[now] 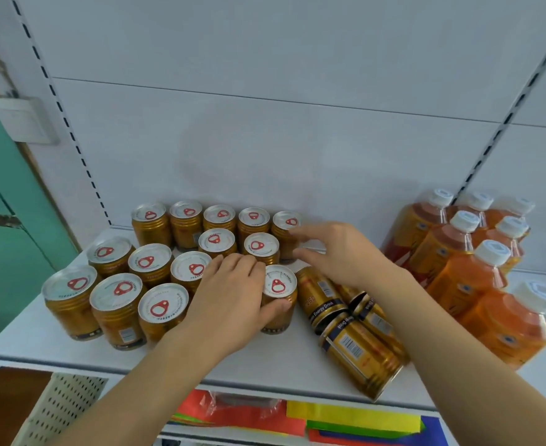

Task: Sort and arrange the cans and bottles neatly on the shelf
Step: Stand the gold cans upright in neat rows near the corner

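1. Nearest the camera, both forearms reach in over the front lip of the white shelf [72,352]; below it lie coloured packets [345,416] on a lower level.
2. The left hand [233,294] wraps an upright gold can [278,297], thumb on its near side and fingers over the far-left side, clamped on it. This can stands just right of the upright block of cans [136,284] on the left half of the shelf.
3. The right hand [339,252] hovers with fingers spread and relaxed, gripping nothing, its fingertips close by the far-right can of the back row [286,226]; I cannot tell if they touch.
4. The step in hand looks like seating the held can into the block. Slide it rather than lift it, keep it upright, and press it flush against its neighbours so the rows stay straight.
5. Toppled cans [355,342] lie on their sides just right of it; the right hand should stand these up next, one at a time.
6. The orange bottles [465,278] stand grouped at the far right, well apart from the can block; leave a gap between the two groups.
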The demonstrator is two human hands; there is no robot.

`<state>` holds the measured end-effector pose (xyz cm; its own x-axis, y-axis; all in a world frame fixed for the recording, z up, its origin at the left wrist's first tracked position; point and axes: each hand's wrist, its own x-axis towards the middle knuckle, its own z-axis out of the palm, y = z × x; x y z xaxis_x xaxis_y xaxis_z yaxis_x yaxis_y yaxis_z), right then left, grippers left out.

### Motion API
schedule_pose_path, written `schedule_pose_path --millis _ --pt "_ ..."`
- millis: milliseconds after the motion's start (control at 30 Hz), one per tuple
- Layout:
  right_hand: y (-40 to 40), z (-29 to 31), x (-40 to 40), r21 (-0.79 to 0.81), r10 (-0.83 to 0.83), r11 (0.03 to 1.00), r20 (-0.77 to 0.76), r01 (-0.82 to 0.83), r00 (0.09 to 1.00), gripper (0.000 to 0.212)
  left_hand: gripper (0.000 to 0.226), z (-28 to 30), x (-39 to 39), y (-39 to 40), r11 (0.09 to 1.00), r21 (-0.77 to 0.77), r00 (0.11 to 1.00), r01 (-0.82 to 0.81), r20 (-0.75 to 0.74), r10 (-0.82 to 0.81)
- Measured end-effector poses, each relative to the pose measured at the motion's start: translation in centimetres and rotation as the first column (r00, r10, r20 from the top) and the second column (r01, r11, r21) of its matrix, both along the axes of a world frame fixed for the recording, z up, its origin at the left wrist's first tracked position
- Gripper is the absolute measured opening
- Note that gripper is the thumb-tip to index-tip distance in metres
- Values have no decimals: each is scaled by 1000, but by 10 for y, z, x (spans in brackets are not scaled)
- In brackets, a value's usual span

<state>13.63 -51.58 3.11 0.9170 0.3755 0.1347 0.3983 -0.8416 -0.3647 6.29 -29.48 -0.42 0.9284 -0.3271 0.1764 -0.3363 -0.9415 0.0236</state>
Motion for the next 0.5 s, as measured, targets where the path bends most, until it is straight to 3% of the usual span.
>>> schedule_pose_path --millis 167,333,500 --pt "-27 6 -40 -38 -106 994 -7 106 994 49 82 1 -1 -2 1000 -21 1000 -18 20 18" --pt "-43 -12 -74 -108 -139 984 20 141 990 50 85 -5 6 -14 992 -26 989 123 83 -120" --pt "-19 -19 -82 -360 -235 904 36 232 971 54 81 -10 14 -21 982 63 983 180 38 -182"
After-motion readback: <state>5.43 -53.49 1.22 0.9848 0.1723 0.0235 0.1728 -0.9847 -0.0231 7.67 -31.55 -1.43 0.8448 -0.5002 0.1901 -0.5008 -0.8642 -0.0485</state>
